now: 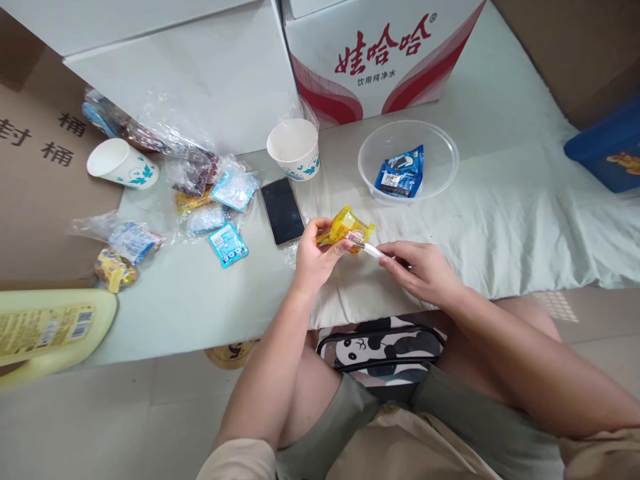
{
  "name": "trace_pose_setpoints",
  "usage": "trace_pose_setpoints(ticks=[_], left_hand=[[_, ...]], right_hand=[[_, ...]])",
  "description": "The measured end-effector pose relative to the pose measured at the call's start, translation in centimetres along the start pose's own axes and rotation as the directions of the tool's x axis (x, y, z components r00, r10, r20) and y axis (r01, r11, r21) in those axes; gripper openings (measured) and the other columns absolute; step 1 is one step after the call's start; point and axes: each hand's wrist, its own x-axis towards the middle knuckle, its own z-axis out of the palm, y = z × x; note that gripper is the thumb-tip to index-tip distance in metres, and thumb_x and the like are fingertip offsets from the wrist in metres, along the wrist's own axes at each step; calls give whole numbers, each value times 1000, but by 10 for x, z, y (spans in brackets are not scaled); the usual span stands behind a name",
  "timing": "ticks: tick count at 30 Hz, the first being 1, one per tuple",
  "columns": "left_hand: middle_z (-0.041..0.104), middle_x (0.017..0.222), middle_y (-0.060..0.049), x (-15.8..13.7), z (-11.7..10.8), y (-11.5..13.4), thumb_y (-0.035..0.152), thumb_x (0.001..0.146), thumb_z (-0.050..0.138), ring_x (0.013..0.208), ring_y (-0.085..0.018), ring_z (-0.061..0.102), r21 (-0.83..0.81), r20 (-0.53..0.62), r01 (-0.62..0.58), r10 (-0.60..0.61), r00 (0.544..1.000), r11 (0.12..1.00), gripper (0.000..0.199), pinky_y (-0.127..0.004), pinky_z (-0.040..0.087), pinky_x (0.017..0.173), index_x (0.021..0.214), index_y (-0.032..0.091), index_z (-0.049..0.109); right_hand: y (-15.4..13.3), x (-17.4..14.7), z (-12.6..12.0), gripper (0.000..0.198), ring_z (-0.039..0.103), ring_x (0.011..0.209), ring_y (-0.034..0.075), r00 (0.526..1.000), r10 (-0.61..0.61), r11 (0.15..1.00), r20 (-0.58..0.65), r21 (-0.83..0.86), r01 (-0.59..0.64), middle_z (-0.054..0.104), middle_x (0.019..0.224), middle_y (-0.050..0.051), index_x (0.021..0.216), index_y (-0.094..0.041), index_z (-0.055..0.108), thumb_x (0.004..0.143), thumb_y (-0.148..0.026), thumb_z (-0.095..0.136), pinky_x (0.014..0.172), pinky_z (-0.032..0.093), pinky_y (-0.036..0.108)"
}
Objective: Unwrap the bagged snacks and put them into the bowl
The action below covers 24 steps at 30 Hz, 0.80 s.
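both hands meet to the right of the dark-screened phone, which serves here as the landmark. the left hand is nearest to it, just beside its near right corner, with the forearm slanting up from the wearer's side. the left fingers pinch a yellow packet, thumb on the near side and index finger on the far side, so the packet sits to the right of the phone, held in the hand over the cloth-covered worktop.

the right hand is farther right of the phone, its forearm reaching in diagonally from the lower right and its back turned largely upward. thumb and index finger are closed on the white handle of a small tool, which points left towards the phone, its thin tip at the packet; whether it has pierced the wrapper i cannot tell. the remaining right fingers are curled in and partly hidden.

beyond the phone, slightly right, stands a paper cup; well to the right is a clear bowl holding blue packets. left of the phone, towards its near end, lies a light-blue sachet.
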Motion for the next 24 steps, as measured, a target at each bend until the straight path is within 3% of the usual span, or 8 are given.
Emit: trace_pose_setpoints(ticks=[6, 10, 13, 15, 17, 20, 24], left_hand=[[63, 89, 1, 0, -1, -3, 62, 57, 90, 77, -12, 65, -52, -52, 8, -10, 999, 999, 65, -23, 55, 70, 96, 22, 58], [65, 89, 1, 2, -2, 0, 61, 61, 89, 77, -13, 68, -197, -96, -9, -10, 995, 980, 61, -24, 58, 67, 96, 22, 57], [67, 91, 0, 5, -8, 3, 65, 68, 83, 76, -13, 70, -292, -210, -67, 5, 978, 954, 58, -25, 60, 65, 96, 23, 55], [67, 92, 0, 6, -11, 5, 63, 70, 83, 75, -13, 70, -262, -250, -80, 12, 968, 962, 56, -24, 60, 64, 97, 24, 54], [66, 95, -1, 4, -13, 5, 59, 70, 85, 76, -13, 70, -179, -199, -38, 1, 980, 983, 56, -23, 59, 63, 102, 25, 54], [66, 103, -3, -4, -9, 4, 56, 74, 82, 81, -14, 70, 0, -15, 41, -41, 999, 999, 55, -24, 58, 65, 111, 26, 56], [68, 106, -4, -13, -1, 6, 49, 79, 79, 83, -14, 68, 183, 221, 60, -100, 970, 981, 44, -24, 55, 69, 109, 22, 61]], right_hand=[[2, -1, -1, 33, 62, 58, 14, 996, 85, 996, 8, -15, -85, 72, 72, 5, 102, -16, 75, 98, -35, 48, 58, 44, 25], [3, 1, -1, 33, 62, 60, 16, 986, 164, 986, 21, -48, -163, 74, 76, 5, 103, -17, 75, 97, -35, 48, 60, 43, 27], [11, 3, -3, 31, 64, 64, 18, 966, 259, 957, 21, -139, -254, 75, 81, 5, 101, -19, 75, 96, -34, 48, 62, 43, 29], [20, 4, -4, 31, 67, 71, 21, 950, 312, 918, -6, -256, -303, 77, 88, 7, 102, -20, 75, 96, -34, 49, 63, 43, 31], [27, 5, -5, 32, 69, 82, 25, 944, 325, 865, -52, -388, -319, 76, 97, 9, 104, -21, 75, 96, -35, 48, 64, 43, 33], [35, 6, -5, 32, 68, 94, 30, 947, 306, 794, -98, -522, -311, 75, 103, 12, 103, -21, 76, 97, -34, 47, 67, 45, 36], [37, 6, -3, 33, 68, 98, 30, 963, 246, 807, -107, -527, -265, 74, 104, 13, 105, -20, 75, 98, -33, 46, 77, 48, 38]])
